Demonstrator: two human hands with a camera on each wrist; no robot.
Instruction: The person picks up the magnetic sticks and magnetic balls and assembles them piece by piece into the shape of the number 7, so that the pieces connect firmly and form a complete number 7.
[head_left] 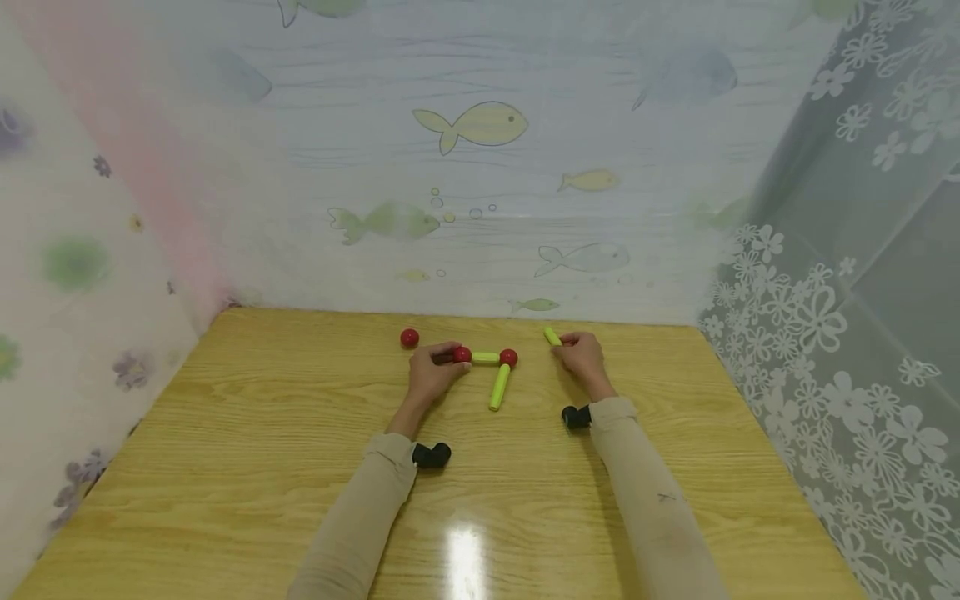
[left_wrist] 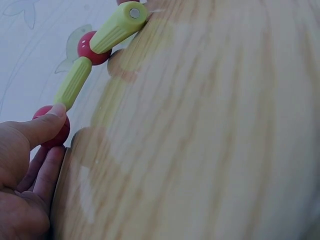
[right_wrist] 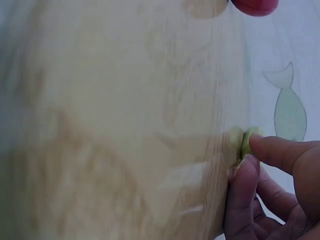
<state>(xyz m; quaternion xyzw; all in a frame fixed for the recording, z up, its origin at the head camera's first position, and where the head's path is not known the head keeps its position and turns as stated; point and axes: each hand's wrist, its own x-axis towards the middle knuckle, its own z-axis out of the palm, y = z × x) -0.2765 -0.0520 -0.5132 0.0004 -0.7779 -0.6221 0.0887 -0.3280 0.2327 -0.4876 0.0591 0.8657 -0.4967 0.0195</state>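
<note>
L hand [head_left: 433, 372] has thumb & fingers pinching a red ball [head_left: 462, 355], the end piece of a bent chain near the far edge of the wood-grain surface [head_left: 300, 400]. Ball is smooth, glossy, deep red. From it a short lime rod [head_left: 485, 358] runs R to a 2nd red ball [head_left: 508, 357], same look, w/ small white glints in the L wrist view. A 2nd lime rod [head_left: 499, 387] is joined there too, angled back twd the person; sides ridged lengthwise, free end flat w/ a round silvery disc [left_wrist: 134, 12] set in the ctr. Can't tell if the chain fully rests on the surface or is slightly lifted.

R hand [head_left: 583, 357], well apart from the chain on its R, pinches a separate lime rod [head_left: 552, 336] btwn thumb & index; far end sticks out up-L in the head view, rest hidden by fingers. Loose red ball [head_left: 409, 337] sits on the surface just beyond L hand, a bit L, apart from the chain.
</note>
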